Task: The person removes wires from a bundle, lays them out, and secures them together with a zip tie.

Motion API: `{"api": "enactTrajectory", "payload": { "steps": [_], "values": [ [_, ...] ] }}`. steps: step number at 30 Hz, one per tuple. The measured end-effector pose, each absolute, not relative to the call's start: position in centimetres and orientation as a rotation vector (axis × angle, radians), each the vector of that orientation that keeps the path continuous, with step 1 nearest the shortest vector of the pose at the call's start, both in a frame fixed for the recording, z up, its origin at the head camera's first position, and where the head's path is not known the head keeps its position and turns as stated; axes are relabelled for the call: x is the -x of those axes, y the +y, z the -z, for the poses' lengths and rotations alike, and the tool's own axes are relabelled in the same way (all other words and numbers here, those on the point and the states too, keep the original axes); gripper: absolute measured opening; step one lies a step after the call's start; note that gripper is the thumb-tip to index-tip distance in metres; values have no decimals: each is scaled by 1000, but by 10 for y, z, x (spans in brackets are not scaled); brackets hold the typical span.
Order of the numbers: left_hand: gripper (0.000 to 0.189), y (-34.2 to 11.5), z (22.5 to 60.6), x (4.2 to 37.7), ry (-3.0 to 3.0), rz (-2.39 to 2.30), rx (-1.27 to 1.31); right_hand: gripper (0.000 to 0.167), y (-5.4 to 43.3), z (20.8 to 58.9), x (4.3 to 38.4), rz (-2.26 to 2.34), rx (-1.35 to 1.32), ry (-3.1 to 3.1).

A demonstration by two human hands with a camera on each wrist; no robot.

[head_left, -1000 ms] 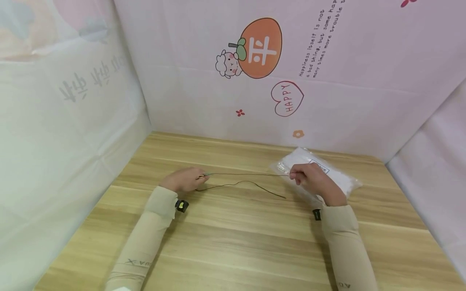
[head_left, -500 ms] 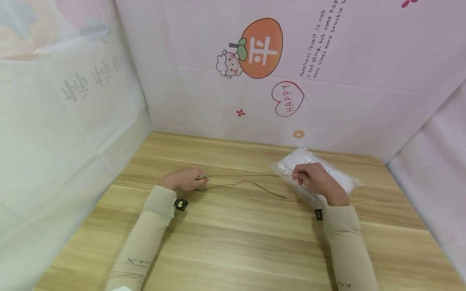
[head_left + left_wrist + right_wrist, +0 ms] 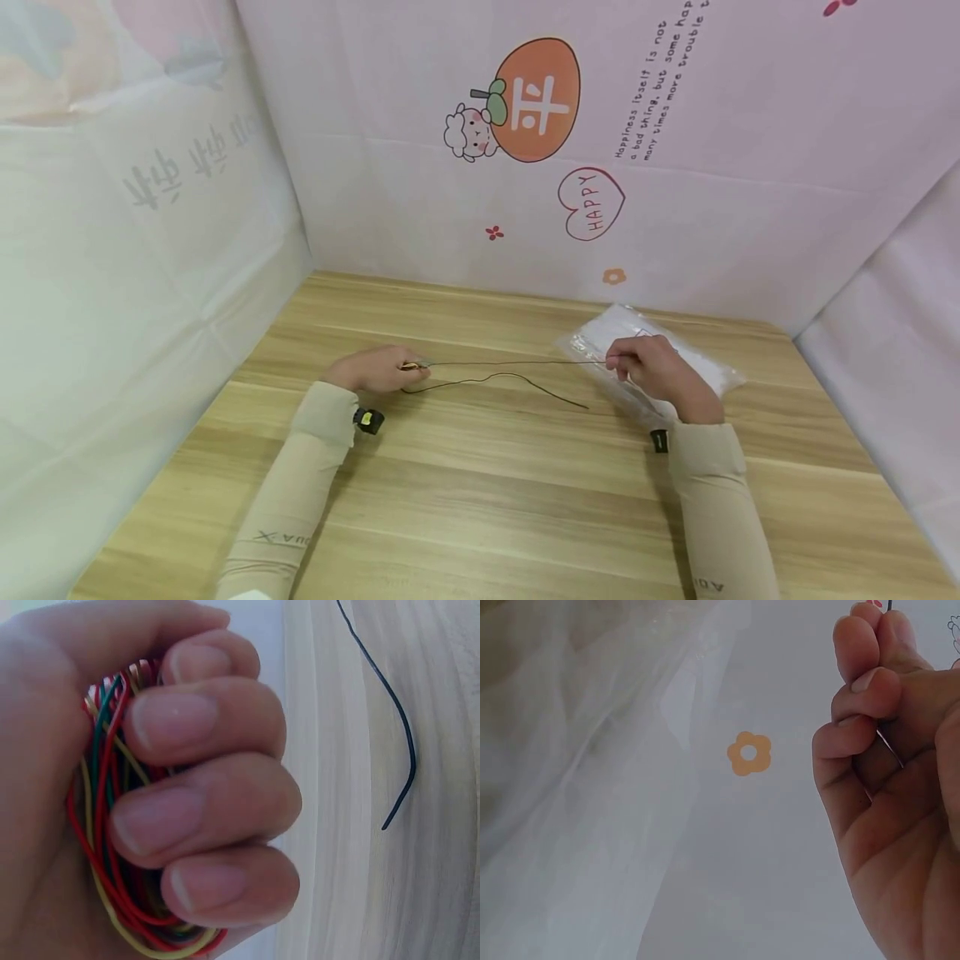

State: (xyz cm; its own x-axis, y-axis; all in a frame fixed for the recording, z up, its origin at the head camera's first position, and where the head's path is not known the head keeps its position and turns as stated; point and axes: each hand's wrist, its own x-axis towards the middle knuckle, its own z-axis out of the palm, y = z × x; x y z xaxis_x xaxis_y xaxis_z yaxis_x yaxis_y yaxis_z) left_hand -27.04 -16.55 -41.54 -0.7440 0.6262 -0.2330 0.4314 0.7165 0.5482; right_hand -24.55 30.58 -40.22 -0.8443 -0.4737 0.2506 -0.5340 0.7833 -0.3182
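Observation:
My left hand (image 3: 375, 371) grips a bundle of thin coloured wires (image 3: 124, 877), red, green and yellow, with its fingers curled over them in the left wrist view. From this hand a thin wire (image 3: 510, 362) runs nearly straight across to my right hand (image 3: 652, 367), which pinches it between thumb and fingertips. A loose black wire (image 3: 411, 750) trails from beside the left hand, bending over the table toward the right. In the right wrist view, a short piece of wire sticks up past the pinching fingertips (image 3: 896, 630).
A clear plastic bag (image 3: 705, 362) with white contents lies under and behind the right hand. The wooden table (image 3: 480, 500) meets printed cloth walls (image 3: 420, 208) at the back and sides. Small black cameras (image 3: 369, 420) sit at both wrists.
The right hand has shifted slightly to the right and the left hand slightly to the left, with the wire stretched between them. The loose black wire has barely moved.

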Motion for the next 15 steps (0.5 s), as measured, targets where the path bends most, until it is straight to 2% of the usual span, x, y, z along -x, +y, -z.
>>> {"api": "enactTrajectory", "payload": {
  "steps": [15],
  "values": [
    [37, -170, 415, 271, 2458, -759, -763, 23, 305, 406, 247, -620, -802, -2822]
  ]
}}
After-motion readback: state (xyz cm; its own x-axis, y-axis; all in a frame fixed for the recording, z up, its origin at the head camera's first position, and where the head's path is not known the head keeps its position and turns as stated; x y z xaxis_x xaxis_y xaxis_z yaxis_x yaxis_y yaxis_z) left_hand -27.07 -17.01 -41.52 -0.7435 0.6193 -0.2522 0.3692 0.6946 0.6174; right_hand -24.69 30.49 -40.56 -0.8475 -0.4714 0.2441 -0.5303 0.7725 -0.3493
